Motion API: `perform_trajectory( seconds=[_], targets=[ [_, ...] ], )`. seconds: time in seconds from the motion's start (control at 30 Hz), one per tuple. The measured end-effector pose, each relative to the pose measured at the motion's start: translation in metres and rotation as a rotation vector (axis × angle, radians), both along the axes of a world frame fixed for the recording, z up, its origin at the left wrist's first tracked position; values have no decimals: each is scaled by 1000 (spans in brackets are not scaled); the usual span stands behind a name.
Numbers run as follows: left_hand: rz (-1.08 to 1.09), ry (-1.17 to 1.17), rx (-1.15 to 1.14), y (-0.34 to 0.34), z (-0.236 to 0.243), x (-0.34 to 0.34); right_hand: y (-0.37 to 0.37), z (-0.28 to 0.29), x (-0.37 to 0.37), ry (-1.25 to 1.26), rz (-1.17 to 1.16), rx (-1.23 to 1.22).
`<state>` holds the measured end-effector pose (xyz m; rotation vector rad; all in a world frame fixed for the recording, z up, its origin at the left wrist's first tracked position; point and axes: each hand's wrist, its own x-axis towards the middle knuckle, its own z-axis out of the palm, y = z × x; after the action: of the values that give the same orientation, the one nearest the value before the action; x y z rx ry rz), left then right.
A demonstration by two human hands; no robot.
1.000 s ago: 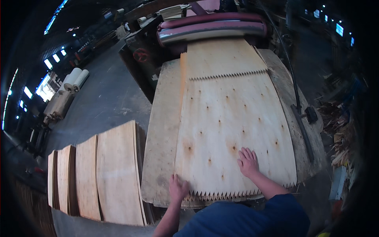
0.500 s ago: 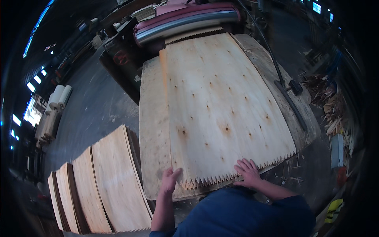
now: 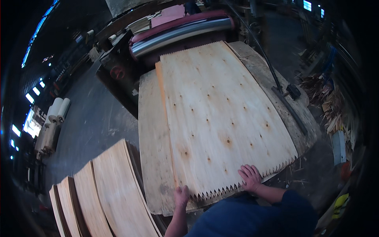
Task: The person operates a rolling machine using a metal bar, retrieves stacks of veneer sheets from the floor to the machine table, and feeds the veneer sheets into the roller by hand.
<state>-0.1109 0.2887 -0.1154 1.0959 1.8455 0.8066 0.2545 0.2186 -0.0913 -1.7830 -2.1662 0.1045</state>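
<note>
A pale wood veneer sheet (image 3: 221, 114) with dark knots and jagged, saw-toothed ends lies on top of a stack on a worn board (image 3: 152, 130). My left hand (image 3: 181, 196) is closed at its near left corner, the fingertips partly hidden as they pinch the edge. Along the near jagged edge, my right hand (image 3: 250, 178) lies with fingers stretched over the top face, holding nothing. An orange-brown strip of veneer edge (image 3: 161, 81) shows along the sheet's left side. Beyond the far end is a machine's shiny metal roller (image 3: 181, 36) under a dark red one.
Stacks of veneer (image 3: 114, 185) stand at the lower left. A dark metal bar (image 3: 290, 110) lies on the board's right side. Wood scraps (image 3: 327, 94) pile up at the right. White rolls (image 3: 59, 108) sit at the far left. A person's dark shape shows behind the machine.
My left hand has moved right onto the sheet's near corner. The veneer piece seen at the roller has gone from sight. My right hand stays on the near edge; the view has shifted.
</note>
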Motion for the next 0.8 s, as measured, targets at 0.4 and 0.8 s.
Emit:
perform_trajectory(
  seconds=[0.4,0.8],
  targets=[
    [-80,62,87,3,14,6,-2,-9,-1,-120,-8,20],
    [4,-323,7,-1,8,5,-6,-9,16,-57,31,-28]
  ],
)
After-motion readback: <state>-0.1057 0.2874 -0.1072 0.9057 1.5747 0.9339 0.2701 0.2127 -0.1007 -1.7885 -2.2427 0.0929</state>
